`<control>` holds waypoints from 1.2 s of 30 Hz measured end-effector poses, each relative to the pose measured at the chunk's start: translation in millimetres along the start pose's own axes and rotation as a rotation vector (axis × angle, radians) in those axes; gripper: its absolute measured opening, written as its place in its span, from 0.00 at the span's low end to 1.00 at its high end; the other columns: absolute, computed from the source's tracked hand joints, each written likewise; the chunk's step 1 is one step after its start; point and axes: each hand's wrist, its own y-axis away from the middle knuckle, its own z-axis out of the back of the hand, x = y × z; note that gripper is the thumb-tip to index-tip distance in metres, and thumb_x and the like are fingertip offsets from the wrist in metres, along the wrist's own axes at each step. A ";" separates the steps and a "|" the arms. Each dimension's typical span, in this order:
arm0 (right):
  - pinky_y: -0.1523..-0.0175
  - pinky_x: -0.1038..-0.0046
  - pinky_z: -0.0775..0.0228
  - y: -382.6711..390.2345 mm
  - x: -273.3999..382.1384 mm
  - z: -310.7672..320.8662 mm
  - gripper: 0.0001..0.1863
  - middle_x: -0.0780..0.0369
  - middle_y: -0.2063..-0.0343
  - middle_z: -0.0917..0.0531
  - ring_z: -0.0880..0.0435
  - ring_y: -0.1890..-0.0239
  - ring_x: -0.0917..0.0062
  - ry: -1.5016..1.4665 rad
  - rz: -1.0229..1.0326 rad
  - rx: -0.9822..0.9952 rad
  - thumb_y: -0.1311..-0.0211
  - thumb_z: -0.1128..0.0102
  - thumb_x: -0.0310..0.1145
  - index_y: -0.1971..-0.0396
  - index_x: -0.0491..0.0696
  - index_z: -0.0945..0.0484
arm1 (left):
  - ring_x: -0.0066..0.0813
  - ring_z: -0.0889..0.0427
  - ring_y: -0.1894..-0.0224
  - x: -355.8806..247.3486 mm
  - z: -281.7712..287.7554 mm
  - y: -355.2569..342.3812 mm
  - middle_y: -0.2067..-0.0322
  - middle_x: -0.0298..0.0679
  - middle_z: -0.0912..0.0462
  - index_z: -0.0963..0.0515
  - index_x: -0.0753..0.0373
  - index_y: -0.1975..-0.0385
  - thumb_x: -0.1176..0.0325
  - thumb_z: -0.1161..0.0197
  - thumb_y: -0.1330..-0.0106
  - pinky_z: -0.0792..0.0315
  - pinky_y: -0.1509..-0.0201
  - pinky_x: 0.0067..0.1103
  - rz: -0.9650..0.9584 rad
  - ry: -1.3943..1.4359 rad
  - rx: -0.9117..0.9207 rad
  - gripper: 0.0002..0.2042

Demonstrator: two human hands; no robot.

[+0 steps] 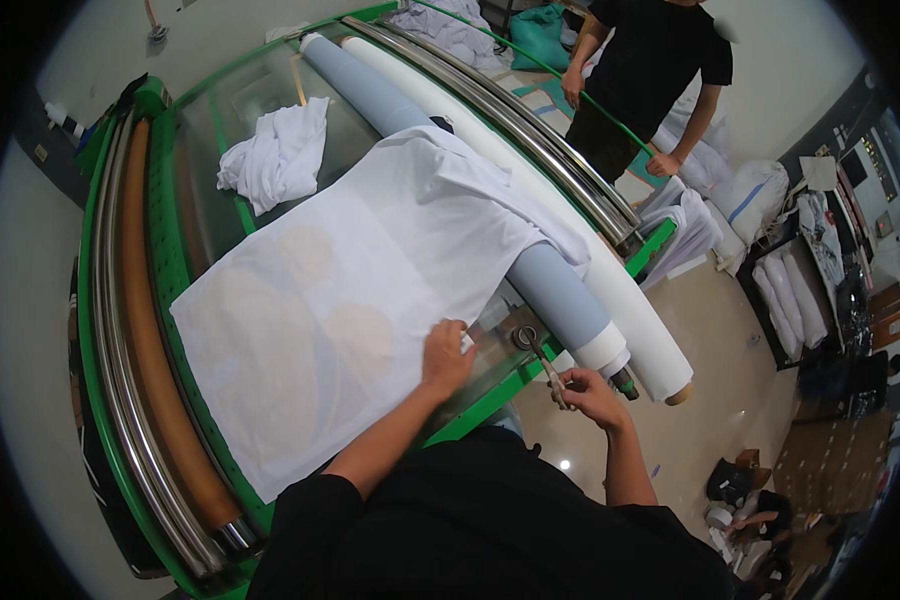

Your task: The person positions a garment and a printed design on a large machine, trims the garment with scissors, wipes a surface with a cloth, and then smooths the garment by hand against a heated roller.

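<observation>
Two hands work at centre frame: the left hand (446,356) presses its fingers flat on a white cloth (340,300) stretching lower left to upper right across the green-framed table (170,270), while the right hand (588,392) pinches scissors (542,358) pointing upper left.

A green-framed bench (185,290) with a glass top fills the centre and left of the frame. A flat white cloth (320,310) lies spread over it, a crumpled white cloth (275,155) sits toward the upper left, and a grey-blue roll (550,285) lies along its right edge.
</observation>
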 end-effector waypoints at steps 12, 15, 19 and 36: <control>0.65 0.78 0.28 -6.5 -49.0 -15.4 0.18 0.66 0.68 0.17 0.19 0.68 0.82 -0.258 -0.046 0.112 0.35 0.25 0.35 0.52 0.45 0.22 | 0.38 0.16 0.57 62.9 28.6 -61.8 0.66 0.45 0.12 0.11 0.67 0.62 0.57 0.38 0.26 0.25 0.48 0.33 0.291 0.365 0.557 0.18; 0.62 0.77 0.26 -15.2 -54.7 -16.9 0.24 0.65 0.63 0.17 0.18 0.64 0.82 -0.290 -0.059 0.212 0.35 0.24 0.37 0.45 0.46 0.26 | 0.33 0.18 0.62 75.2 47.1 -75.6 0.66 0.43 0.12 0.11 0.66 0.58 0.57 0.42 0.23 0.24 0.51 0.32 0.431 0.686 0.530 0.19; 0.58 0.75 0.25 -24.9 -59.9 -19.6 0.28 0.64 0.59 0.17 0.18 0.62 0.80 -0.230 -0.093 0.265 0.35 0.25 0.36 0.40 0.47 0.28 | 0.41 0.17 0.62 64.4 62.1 -46.5 0.69 0.44 0.14 0.14 0.65 0.68 0.51 0.32 0.30 0.27 0.52 0.28 0.333 0.216 0.202 0.19; 0.57 0.76 0.24 -57.4 -43.7 -13.1 0.30 0.64 0.58 0.17 0.17 0.59 0.80 -0.154 -0.088 0.339 0.36 0.28 0.30 0.36 0.48 0.30 | 0.42 0.19 0.62 49.2 29.7 9.2 0.67 0.42 0.18 0.16 0.63 0.66 0.61 0.27 0.36 0.26 0.53 0.36 0.314 0.430 0.159 0.11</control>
